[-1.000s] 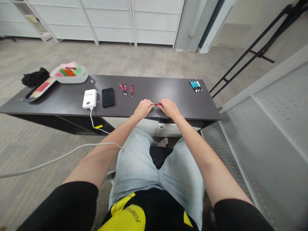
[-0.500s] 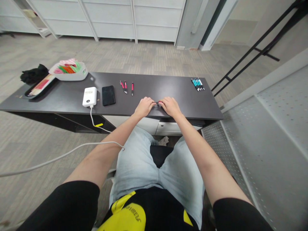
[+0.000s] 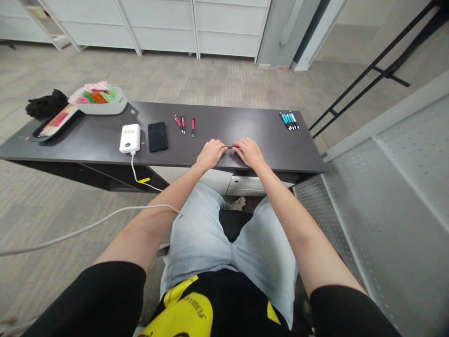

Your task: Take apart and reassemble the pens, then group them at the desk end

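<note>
A red and black pen (image 3: 232, 147) is held between both hands, just above the dark desk (image 3: 245, 126) near its front edge. My left hand (image 3: 209, 154) has its fingers curled round the pen's left end. My right hand (image 3: 249, 152) pinches the right end. Only a short middle piece of the pen shows between the fingers. Three more red pens (image 3: 184, 124) lie on the desk behind my left hand. A bunch of several teal pens (image 3: 289, 120) lies at the far right of the desk.
Left of the red pens lie a black phone (image 3: 157, 136) and a white power bank (image 3: 130, 138) with a white cable (image 3: 105, 220) running off the desk. A white basket (image 3: 99, 99) of coloured items and a black tray (image 3: 52, 123) sit at the far left. A perforated metal panel (image 3: 386, 210) stands to the right.
Both hands stay on the pen at the same spot on the desk. The visible part of the pen between them shifts slightly. The view has tilted a little.
</note>
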### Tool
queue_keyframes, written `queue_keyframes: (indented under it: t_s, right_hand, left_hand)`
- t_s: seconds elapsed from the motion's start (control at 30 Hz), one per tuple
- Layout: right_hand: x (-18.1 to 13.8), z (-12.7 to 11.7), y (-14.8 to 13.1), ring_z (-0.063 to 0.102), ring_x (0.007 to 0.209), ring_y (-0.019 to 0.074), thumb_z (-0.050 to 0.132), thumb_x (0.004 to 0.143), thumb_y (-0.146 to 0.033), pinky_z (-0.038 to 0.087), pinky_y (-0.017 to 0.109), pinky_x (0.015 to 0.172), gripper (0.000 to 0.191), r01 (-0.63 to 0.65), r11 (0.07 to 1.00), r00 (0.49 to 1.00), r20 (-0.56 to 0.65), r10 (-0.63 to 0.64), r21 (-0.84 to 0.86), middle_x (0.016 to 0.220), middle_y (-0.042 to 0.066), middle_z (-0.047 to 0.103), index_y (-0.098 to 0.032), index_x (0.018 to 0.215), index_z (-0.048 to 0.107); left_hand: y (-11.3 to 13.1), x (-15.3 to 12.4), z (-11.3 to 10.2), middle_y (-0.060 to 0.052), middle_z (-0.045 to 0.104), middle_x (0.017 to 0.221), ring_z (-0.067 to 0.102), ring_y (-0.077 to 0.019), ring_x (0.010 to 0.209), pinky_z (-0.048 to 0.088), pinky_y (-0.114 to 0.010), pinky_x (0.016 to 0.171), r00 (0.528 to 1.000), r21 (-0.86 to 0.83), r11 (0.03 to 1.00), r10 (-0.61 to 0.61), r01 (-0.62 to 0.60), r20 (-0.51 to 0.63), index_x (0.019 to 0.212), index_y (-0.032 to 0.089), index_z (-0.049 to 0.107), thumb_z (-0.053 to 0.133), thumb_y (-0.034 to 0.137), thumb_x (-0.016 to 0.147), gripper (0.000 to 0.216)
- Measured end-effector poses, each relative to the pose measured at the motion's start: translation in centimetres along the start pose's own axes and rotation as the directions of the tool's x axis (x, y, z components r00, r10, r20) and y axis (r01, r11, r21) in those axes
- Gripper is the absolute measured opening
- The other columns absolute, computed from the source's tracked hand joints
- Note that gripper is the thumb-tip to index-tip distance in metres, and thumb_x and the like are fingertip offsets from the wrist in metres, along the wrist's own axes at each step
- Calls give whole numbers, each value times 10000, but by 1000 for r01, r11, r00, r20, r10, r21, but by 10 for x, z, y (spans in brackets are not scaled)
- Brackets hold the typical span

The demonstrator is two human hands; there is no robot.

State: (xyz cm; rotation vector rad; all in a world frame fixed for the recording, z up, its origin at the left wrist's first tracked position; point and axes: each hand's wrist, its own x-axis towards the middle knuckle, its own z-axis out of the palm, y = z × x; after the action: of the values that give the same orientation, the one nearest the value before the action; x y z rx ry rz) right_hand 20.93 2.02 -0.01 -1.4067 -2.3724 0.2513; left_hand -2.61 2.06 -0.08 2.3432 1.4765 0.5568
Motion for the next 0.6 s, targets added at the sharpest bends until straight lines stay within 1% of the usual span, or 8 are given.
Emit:
queue_keyframes:
  t_s: [0.13, 0.27, 0.4, 0.53, 0.6]
  right_hand:
    - [-2, -1, 0, 704, 1349, 401, 524, 1236, -422, 554, 545, 1191, 357, -10, 999, 1000, -2, 10, 42, 1441, 133, 851, -336, 1400, 829]
    - [0, -2, -2, 694, 1360, 414, 484, 1252, -440, 529, 552, 1196, 395, -48, 999, 998, 33, 48, -5, 1416, 142, 856, -335, 1356, 850]
    - [0, -3, -2, 685, 1377, 426, 484, 1251, -436, 515, 551, 1205, 407, -16, 1000, 1000, 16, 16, -2, 1442, 164, 846, -300, 1386, 843]
    - [-1, -3, -2, 707, 1363, 423, 515, 1239, -424, 523, 574, 1188, 361, -32, 999, 999, 22, 32, 13, 1459, 133, 848, -351, 1409, 824]
    - [0, -3, -3, 713, 1365, 430, 488, 1248, -432, 523, 589, 1187, 378, -32, 999, 999, 29, 32, 0, 1442, 142, 853, -340, 1383, 830]
  left_hand:
    - [0, 0, 0, -112, 844, 1351, 694, -376, 1366, 518, -514, 1226, 1000, 0, 1000, -12, 12, 6, 1088, 335, 839, 511, 324, 1218, 354]
    - [-1, 0, 0, -126, 842, 1351, 684, -383, 1363, 500, -516, 1225, 1000, -26, 1000, -8, 8, 10, 1061, 324, 824, 491, 318, 1226, 371]
    - [-2, 0, 2, -132, 839, 1342, 688, -384, 1361, 503, -509, 1212, 1000, -21, 1000, -2, 2, 3, 1047, 320, 807, 505, 311, 1219, 347]
    - [-3, 0, 2, -126, 839, 1316, 694, -378, 1342, 501, -516, 1214, 1000, -32, 999, 5, -5, -2, 982, 322, 787, 480, 315, 1227, 393]
    - [-4, 1, 3, -134, 838, 1313, 693, -387, 1337, 503, -530, 1205, 1000, -18, 1000, 16, -16, -3, 984, 317, 785, 462, 321, 1233, 408]
